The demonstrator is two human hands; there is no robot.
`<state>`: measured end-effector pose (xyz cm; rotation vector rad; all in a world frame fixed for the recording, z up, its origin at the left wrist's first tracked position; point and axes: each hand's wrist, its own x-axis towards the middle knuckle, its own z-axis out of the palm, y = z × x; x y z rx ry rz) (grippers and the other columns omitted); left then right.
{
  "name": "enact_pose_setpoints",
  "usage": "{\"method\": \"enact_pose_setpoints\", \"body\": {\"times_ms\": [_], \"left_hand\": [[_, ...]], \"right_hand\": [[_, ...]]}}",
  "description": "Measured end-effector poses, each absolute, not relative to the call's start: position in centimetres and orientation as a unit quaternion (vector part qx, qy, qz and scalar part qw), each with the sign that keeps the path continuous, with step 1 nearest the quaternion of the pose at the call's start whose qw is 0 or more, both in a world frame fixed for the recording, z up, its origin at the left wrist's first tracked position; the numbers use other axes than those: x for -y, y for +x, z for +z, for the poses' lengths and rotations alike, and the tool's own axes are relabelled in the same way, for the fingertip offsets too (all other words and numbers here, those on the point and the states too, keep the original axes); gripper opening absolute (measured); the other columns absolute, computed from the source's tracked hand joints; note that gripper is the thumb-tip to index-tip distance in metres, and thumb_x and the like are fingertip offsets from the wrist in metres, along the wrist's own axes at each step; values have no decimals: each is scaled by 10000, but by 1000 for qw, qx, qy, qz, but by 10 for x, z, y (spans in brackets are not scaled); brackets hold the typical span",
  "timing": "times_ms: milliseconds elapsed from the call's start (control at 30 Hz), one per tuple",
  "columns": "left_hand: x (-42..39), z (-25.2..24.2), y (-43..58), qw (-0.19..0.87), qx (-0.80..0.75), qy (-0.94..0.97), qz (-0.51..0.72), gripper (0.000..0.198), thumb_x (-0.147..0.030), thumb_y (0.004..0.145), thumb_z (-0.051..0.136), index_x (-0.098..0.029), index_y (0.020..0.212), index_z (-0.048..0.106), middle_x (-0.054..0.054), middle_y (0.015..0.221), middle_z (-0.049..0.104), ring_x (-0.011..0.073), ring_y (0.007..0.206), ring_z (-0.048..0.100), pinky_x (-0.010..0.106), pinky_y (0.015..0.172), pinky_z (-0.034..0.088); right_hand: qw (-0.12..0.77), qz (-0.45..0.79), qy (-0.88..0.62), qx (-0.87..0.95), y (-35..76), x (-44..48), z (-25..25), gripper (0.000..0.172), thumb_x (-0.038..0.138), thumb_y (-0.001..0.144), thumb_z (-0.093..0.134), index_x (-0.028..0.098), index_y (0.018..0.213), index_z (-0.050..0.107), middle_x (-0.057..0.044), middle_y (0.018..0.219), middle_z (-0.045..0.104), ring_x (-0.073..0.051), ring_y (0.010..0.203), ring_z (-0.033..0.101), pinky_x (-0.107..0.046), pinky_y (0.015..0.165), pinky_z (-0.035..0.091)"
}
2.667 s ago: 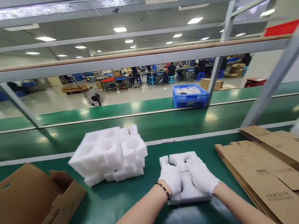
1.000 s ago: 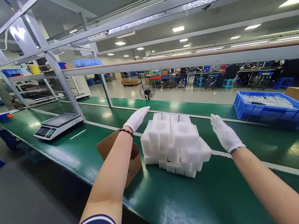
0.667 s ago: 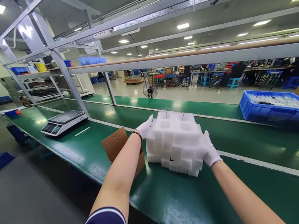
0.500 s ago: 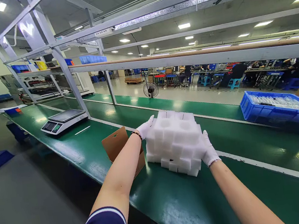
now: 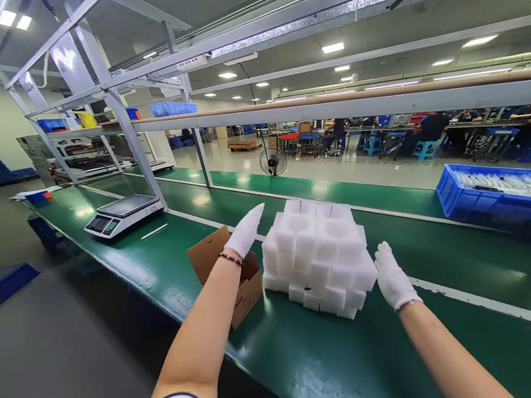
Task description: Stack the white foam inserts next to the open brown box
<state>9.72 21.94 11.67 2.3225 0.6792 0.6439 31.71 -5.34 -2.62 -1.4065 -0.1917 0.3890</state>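
Observation:
A stack of white foam inserts (image 5: 319,254) with round cut-outs sits on the green bench (image 5: 316,362). My left hand (image 5: 245,231), in a white glove, hovers flat just left of the stack, apart from it. My right hand (image 5: 393,277), also gloved, is held flat just off the stack's right corner, a small gap between them. Both hands hold nothing. An open brown cardboard box (image 5: 229,272) lies on its side behind my left forearm.
A digital scale (image 5: 121,215) and a thin white stick (image 5: 155,231) lie further left on the bench. A blue crate (image 5: 504,197) of white parts sits on the far belt at right. Metal frame posts rise behind the bench. Seated people work in the far background.
Both hands were pressed against the sides of the foam stack half a second ago; now they have pulled outward and off it. The stack stays in place.

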Motion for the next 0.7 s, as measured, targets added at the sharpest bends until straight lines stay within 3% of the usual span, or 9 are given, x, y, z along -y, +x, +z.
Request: {"method": "enact_pose_setpoints", "body": {"times_ms": [67, 133, 233, 333, 433, 567, 633, 700], "left_hand": [[-201, 115, 63, 305, -261, 872, 279, 532, -456, 984, 186, -221, 1414, 395, 31, 1482, 434, 132, 1331, 435, 285, 1099, 384], [-182, 103, 30, 283, -288, 870, 285, 494, -554, 925, 377, -235, 1254, 561, 35, 1345, 573, 192, 1257, 507, 324, 1083, 397], [-160, 70, -3, 67, -376, 908, 174, 449, -535, 889, 456, -198, 1121, 642, 87, 1105, 685, 262, 1046, 620, 407, 953, 474], [-152, 35, -21, -24, -403, 906, 127, 323, -376, 859, 526, -106, 933, 687, 141, 862, 693, 310, 922, 633, 519, 1056, 360], [-147, 16, -41, -84, -394, 905, 134, 226, -185, 851, 464, -137, 768, 669, 101, 745, 665, 280, 851, 628, 569, 1112, 258], [-125, 10, -74, -144, -295, 919, 221, 275, -79, 805, 439, -196, 599, 578, 20, 611, 598, 197, 659, 585, 561, 1022, 387], [-113, 9, -91, -145, -208, 922, 292, 253, -81, 801, 463, -220, 628, 585, -1, 625, 609, 160, 606, 575, 508, 976, 457], [-104, 5, -105, -135, -112, 906, 386, 215, -93, 737, 537, -279, 753, 643, -26, 703, 680, 172, 679, 649, 496, 931, 511]], "right_hand": [[728, 180, -658, 67, 314, 69, -34, 910, 795, 810, 398, 278, 1532, 202, -5, 1576, 201, -222, 1440, 195, -380, 1197, 142], [713, 186, -674, 50, 309, 84, -46, 881, 766, 824, 394, 256, 1524, 238, -31, 1555, 270, -228, 1425, 245, -395, 1196, 155], [695, 197, -691, 22, 300, 102, -68, 918, 720, 806, 443, 155, 1509, 273, -122, 1513, 345, -271, 1391, 323, -424, 1181, 221], [691, 203, -694, 7, 297, 115, -92, 969, 682, 746, 504, 98, 1490, 292, -168, 1496, 358, -299, 1366, 364, -421, 1173, 251], [707, 195, -680, 25, 298, 123, -109, 976, 667, 651, 577, 102, 1426, 393, -160, 1455, 424, -305, 1334, 412, -399, 1161, 289], [728, 188, -658, 52, 299, 134, -112, 773, 624, 533, 688, 163, 1150, 625, -129, 1325, 566, -331, 1270, 486, -422, 1128, 358], [734, 191, -648, 66, 297, 140, -108, 683, 605, 499, 735, 185, 1034, 672, -119, 1276, 603, -333, 1239, 517, -428, 1116, 380], [743, 194, -636, 74, 294, 145, -103, 656, 608, 490, 766, 190, 990, 690, -119, 1225, 635, -326, 1208, 546, -434, 1110, 391]]}}
